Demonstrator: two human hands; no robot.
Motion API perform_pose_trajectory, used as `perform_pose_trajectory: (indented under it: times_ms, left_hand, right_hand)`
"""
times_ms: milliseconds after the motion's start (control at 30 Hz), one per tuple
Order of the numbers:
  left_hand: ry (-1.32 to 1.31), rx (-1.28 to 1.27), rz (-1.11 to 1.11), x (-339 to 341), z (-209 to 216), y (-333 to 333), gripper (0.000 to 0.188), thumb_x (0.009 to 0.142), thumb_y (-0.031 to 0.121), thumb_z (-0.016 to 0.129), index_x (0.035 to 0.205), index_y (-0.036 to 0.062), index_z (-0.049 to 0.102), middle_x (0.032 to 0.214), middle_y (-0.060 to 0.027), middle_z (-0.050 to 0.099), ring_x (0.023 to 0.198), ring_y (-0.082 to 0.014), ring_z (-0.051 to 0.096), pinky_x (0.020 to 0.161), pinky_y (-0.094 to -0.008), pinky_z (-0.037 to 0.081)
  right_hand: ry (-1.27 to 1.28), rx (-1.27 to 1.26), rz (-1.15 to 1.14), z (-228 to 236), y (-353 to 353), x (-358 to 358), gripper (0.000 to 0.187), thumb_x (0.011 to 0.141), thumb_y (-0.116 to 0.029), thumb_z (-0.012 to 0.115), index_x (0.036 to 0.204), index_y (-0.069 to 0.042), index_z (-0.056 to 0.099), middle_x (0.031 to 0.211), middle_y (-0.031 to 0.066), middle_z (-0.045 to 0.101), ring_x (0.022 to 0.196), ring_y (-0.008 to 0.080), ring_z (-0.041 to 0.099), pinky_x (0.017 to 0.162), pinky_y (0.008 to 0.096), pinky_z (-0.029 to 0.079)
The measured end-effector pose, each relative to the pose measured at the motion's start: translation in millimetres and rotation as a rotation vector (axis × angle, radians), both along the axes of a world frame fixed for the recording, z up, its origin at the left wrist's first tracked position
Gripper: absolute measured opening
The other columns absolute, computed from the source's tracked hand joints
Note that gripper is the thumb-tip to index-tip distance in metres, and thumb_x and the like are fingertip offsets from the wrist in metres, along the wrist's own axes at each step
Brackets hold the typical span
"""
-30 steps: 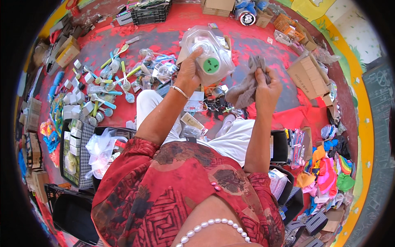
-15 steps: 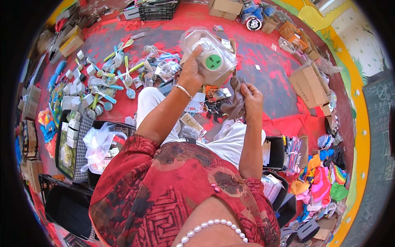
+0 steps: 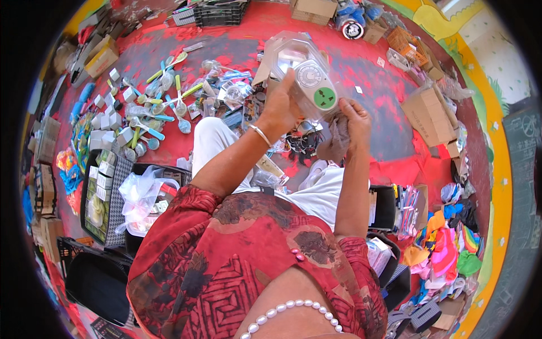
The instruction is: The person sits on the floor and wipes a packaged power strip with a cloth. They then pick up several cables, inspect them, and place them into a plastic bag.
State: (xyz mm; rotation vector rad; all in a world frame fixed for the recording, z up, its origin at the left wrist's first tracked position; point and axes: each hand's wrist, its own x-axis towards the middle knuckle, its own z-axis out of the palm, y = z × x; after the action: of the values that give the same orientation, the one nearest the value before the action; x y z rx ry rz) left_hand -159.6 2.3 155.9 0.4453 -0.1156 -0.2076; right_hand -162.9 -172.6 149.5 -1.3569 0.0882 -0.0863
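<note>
In my left hand (image 3: 280,104) is a clear octagonal plastic case (image 3: 287,50), gripped by its near left side. Inside sits a white timer socket (image 3: 318,83) with a round dial and a green socket face. My right hand (image 3: 355,120) pinches a grey-brown cloth (image 3: 333,141), which hangs down below the fingers. The fingertips of that hand meet the case's lower right corner. Whether they also grip the case, I cannot tell. Both hands are raised over my lap, above dark cords (image 3: 305,138) on the floor.
Clear-headed utensils with coloured handles (image 3: 151,131) and small white boxes (image 3: 107,120) cover the floor at left. An open patterned case (image 3: 116,192) and a white plastic bag (image 3: 141,195) stand beside me. Cardboard boxes (image 3: 427,116) and colourful cloths (image 3: 443,248) lie at right.
The plastic case has moved to the right and tilted, bringing its lower corner to my right hand. My right hand has shifted slightly right and up, still holding the cloth.
</note>
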Motion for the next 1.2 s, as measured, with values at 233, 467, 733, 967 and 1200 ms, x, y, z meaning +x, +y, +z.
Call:
perform_pose_trajectory:
  times_ms: [233, 467, 733, 967, 1200]
  left_hand:
    - [-0.126, -0.013, -0.265, 12.1, -7.9, 68.0, 0.072, 0.086, 0.057, 0.040, 0.130, 0.0002, 0.038, 0.124, -0.0201, 0.048, 0.108, -0.0345, 0.051, 0.093, -0.0508, 0.037]
    - [-0.490, 1.126, -0.536, 37.0, 39.0, 84.3, 0.068, 0.077, 0.053, 0.057, 0.117, -0.0020, 0.053, 0.115, -0.0169, 0.055, 0.105, -0.0223, 0.053, 0.092, -0.0333, 0.040]
    - [-0.317, 0.784, -0.853, 15.9, -3.7, 43.3, 0.050, 0.071, 0.025, 0.074, 0.103, -0.0078, 0.055, 0.093, -0.0096, 0.063, 0.081, -0.0140, 0.061, 0.075, -0.0243, 0.050]
    - [0.012, 0.545, -0.522, -6.7, -14.5, 46.5, 0.045, 0.074, 0.024, 0.071, 0.106, -0.0029, 0.054, 0.095, -0.0103, 0.063, 0.085, -0.0184, 0.064, 0.081, -0.0324, 0.051]
    - [0.124, 0.305, -0.390, -16.8, -11.8, 31.9, 0.049, 0.076, 0.020, 0.066, 0.117, 0.0023, 0.047, 0.109, -0.0103, 0.059, 0.098, -0.0219, 0.059, 0.090, -0.0386, 0.047]
  right_hand:
    - [0.072, 0.198, 0.296, 39.5, -43.9, -8.1, 0.009, 0.080, -0.008, 0.061, 0.083, 0.001, 0.063, 0.072, 0.0083, 0.064, 0.057, 0.0148, 0.061, 0.051, 0.0276, 0.050]
    - [0.213, -0.408, 0.647, 65.2, -47.5, 10.7, 0.018, 0.077, -0.017, 0.064, 0.084, 0.000, 0.065, 0.074, 0.0027, 0.062, 0.063, 0.0081, 0.057, 0.055, 0.0225, 0.045]
    - [0.279, -0.349, 0.552, 58.1, -29.6, 24.6, 0.014, 0.079, -0.014, 0.063, 0.081, -0.001, 0.065, 0.076, 0.0065, 0.063, 0.060, 0.0111, 0.058, 0.056, 0.0240, 0.047]
    - [0.070, 0.100, 0.074, 64.8, -72.4, 19.1, 0.025, 0.084, -0.019, 0.058, 0.099, 0.001, 0.058, 0.082, 0.0100, 0.063, 0.072, 0.0154, 0.062, 0.064, 0.0284, 0.052]
    - [-0.326, 0.017, 0.088, 60.6, -32.7, -20.3, 0.029, 0.069, 0.005, 0.058, 0.098, 0.003, 0.058, 0.091, 0.0099, 0.062, 0.076, 0.0150, 0.060, 0.071, 0.0249, 0.049]
